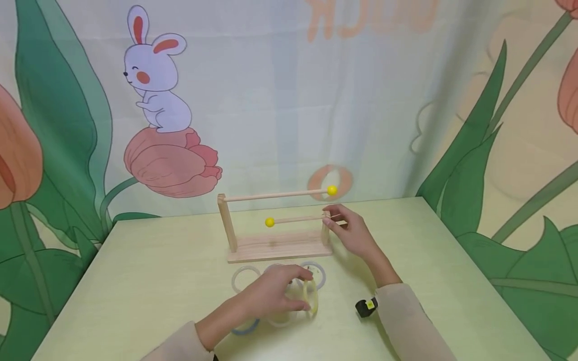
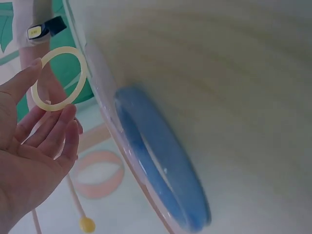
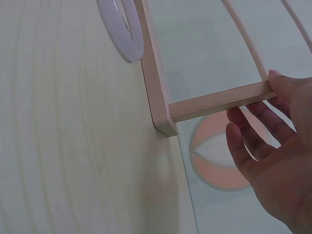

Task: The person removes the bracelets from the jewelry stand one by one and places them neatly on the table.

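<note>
My left hand (image 1: 275, 288) pinches a pale yellow bangle (image 2: 83, 73) between thumb and fingertips, holding it upright above the table. With thumb and fingers, my right hand (image 1: 354, 234) grips the top of the short right post (image 3: 219, 101) of a wooden stand (image 1: 280, 249). From that post a thin rod points left, ending in a yellow ball (image 1: 269, 222). The taller left post carries a longer rod (image 1: 280, 194) pointing right, tipped with another yellow ball (image 1: 331, 190). Neither rod has a bangle on it.
Several bangles lie on the table in front of the stand, partly hidden by my left hand. Among them are a blue bangle (image 2: 170, 141) and a whitish one (image 3: 130, 54). A small black device (image 1: 365, 308) sits at the right sleeve. Behind the table hangs a printed curtain (image 1: 253, 100).
</note>
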